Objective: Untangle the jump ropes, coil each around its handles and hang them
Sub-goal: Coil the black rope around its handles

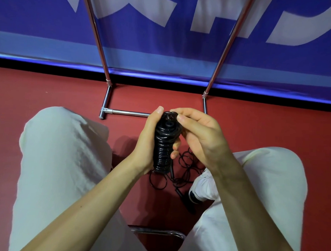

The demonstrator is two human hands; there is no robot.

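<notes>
A black jump rope (163,144) is wound in tight turns around its handles, forming an upright bundle in front of me. My left hand (148,136) grips the bundle from the left, thumb up along its top. My right hand (196,132) pinches the rope end at the top of the bundle, fingers curled over it. On the red floor below lies a second black rope (180,174) in loose tangled loops, one of its handles (184,201) pointing toward me beside my shoe.
A chrome rack stands ahead, with two slanted posts (100,46) and a base bar (127,112) on the floor. A blue banner (164,40) runs behind it. My knees in light trousers (62,159) flank the hands. A white shoe (203,188) rests by the loose rope.
</notes>
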